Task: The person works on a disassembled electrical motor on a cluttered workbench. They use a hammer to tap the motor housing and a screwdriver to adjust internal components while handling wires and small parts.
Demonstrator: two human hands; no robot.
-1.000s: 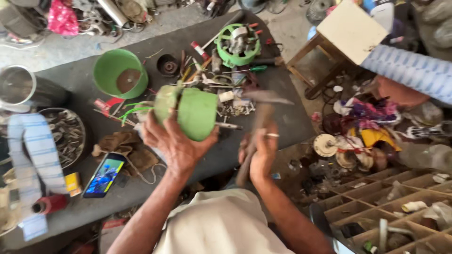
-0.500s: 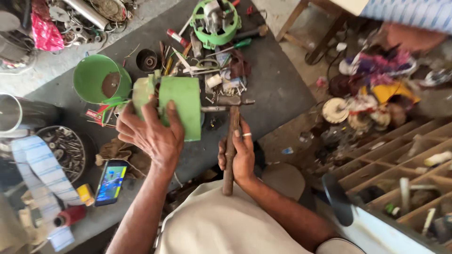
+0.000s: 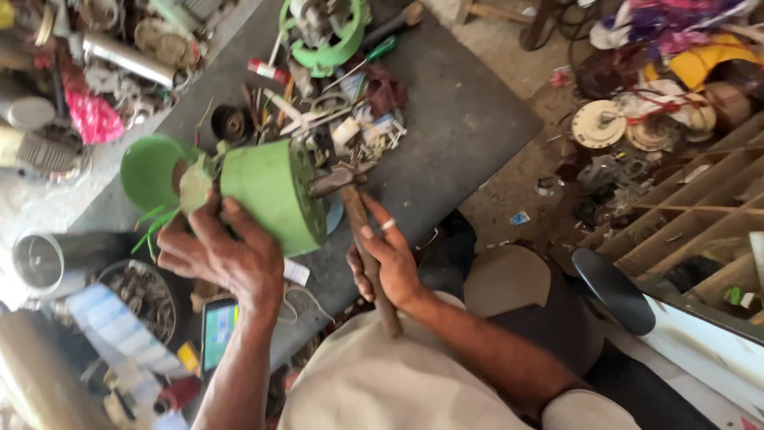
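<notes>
Green cylindrical metal motor housing [image 3: 270, 203] looks heavy, rigid and smooth-walled; best gripped around the barrel, as the left hand [image 3: 219, 259] does, fingers wrapped from below, lifting it above the dark mat [image 3: 461, 127]. Right hand [image 3: 390, 267] clenches a wooden-handled hammer [image 3: 362, 239], its head touching the housing's right face.

On the dark bench [image 3: 461, 119] lie a green ring-shaped housing [image 3: 325, 32], a green bowl [image 3: 147, 169] and a phone [image 3: 218, 328] with lit screen. Wooden compartments [image 3: 684, 223] stand at the right, on the floor.
</notes>
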